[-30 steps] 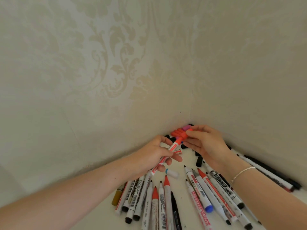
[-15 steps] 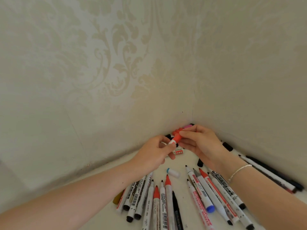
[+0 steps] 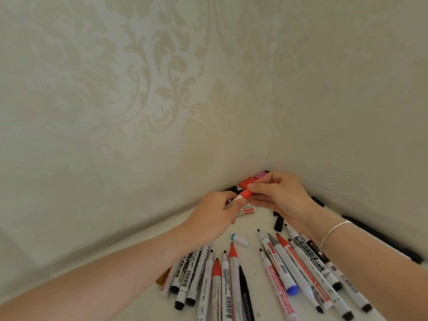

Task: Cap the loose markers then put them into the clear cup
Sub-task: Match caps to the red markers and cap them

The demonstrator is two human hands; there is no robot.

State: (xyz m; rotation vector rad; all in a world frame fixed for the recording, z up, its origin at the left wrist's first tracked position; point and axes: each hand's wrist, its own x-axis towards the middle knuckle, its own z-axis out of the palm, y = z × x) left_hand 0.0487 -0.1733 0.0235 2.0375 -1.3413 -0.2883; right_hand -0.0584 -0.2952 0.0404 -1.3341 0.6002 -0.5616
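Marker (image 3: 279, 284) reads "WHITEBOARD MARKER".

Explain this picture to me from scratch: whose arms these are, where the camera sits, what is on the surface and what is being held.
There is no machine here. A person wears one wide-angle camera on the head, looking forward and down, so both arms reach in from the bottom of the picture.

The left hand grips the white barrel of a marker. The right hand, with a bracelet at its wrist, holds the red cap at that marker's end.

The hands work in the corner of a white surface between two patterned walls. On it lie many loose markers, several uncapped, a small white cap with a blue end, and spare red caps by the corner. No clear cup is in view.
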